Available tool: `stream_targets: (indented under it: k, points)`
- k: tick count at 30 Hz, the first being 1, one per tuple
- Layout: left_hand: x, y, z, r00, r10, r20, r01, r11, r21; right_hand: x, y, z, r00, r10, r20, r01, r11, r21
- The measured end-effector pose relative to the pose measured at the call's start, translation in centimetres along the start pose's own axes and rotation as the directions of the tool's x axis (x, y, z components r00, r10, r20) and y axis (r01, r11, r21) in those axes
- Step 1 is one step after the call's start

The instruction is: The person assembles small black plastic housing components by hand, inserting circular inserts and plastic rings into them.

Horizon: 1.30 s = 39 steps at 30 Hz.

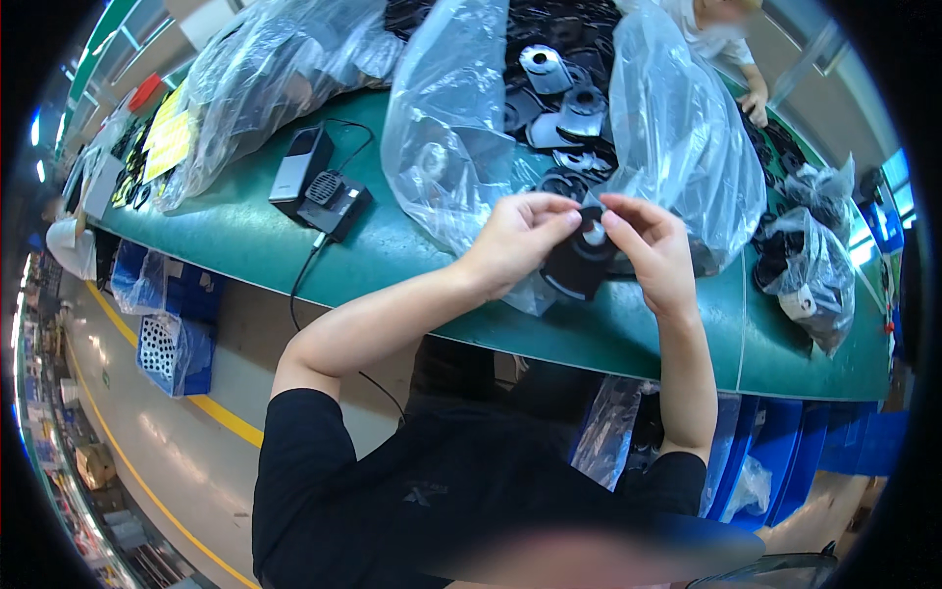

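Observation:
Between my two hands, just above the front edge of the green table [432, 280], is a dark curved plastic part [579, 267] with a round opening near its top. My left hand [515, 240] pinches its upper left side with thumb and fingertips. On the other side, my right hand [659, 250] grips the upper right edge the same way. Something small and pale shows at the opening, too small to name. Right behind my hands, an opened clear plastic bag [446, 147] spills many black and shiny parts [545, 69] of similar shape.
Left of the bag stand a black boxy device [302, 167] and a charger-like block [336, 201] with a cable. More bagged parts [810, 280] lie at the right. Across the table is another person's hand [754, 106]. Blue bins [775, 461] sit below the table.

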State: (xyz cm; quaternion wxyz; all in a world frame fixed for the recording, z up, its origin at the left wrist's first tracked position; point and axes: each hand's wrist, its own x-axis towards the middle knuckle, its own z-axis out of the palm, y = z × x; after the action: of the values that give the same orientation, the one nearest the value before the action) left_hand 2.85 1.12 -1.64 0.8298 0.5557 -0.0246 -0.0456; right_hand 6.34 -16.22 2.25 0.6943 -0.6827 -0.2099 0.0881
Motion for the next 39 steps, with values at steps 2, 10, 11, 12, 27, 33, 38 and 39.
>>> stream_targets:
  k: [2, 10, 11, 12, 27, 33, 38, 39]
  points:
    - [0.0, 0.6, -0.3, 1.000, -0.004, -0.006, 0.003, 0.988, -0.152, 0.5, 0.5, -0.3, 1.000, -0.013, 0.014, 0.013, 1.000, -0.024]
    - [0.2, 0.6, -0.6, 0.999, -0.028, 0.043, 0.034, 0.991, -0.130, 0.6, 2.3, -0.6, 0.949, -0.312, 0.044, 0.303, 0.867, -0.396]
    - [0.3, 0.5, -0.6, 0.994, -0.040, 0.099, 0.053, 0.990, -0.130, 0.4, 2.0, -0.5, 0.954, -0.298, 0.033, 0.287, 0.874, -0.392]
    - [0.3, 0.4, -0.6, 0.994, -0.043, 0.100, 0.057, 0.989, -0.137, 0.3, 2.0, -0.5, 0.956, -0.292, 0.032, 0.281, 0.874, -0.397]
    - [-0.3, 0.2, -0.2, 0.996, 0.010, 0.087, -0.012, 1.000, 0.022, -0.6, 1.5, 0.2, 0.795, -0.587, 0.153, 0.518, 0.526, -0.675]
    - [-0.8, 0.8, 0.3, 0.996, 0.029, 0.090, -0.036, 0.996, 0.077, -0.8, 1.8, 0.4, 0.947, -0.312, -0.073, 0.289, 0.931, -0.225]
    - [-0.7, 0.4, 0.4, 0.996, 0.058, 0.067, -0.062, 0.996, 0.061, -0.9, 1.8, 0.1, 0.967, -0.230, -0.110, 0.222, 0.972, -0.079]
    - [-0.7, 0.3, 0.3, 0.996, 0.053, 0.066, -0.057, 0.996, 0.061, -1.0, 1.7, 0.2, 0.971, -0.209, -0.120, 0.203, 0.977, -0.057]
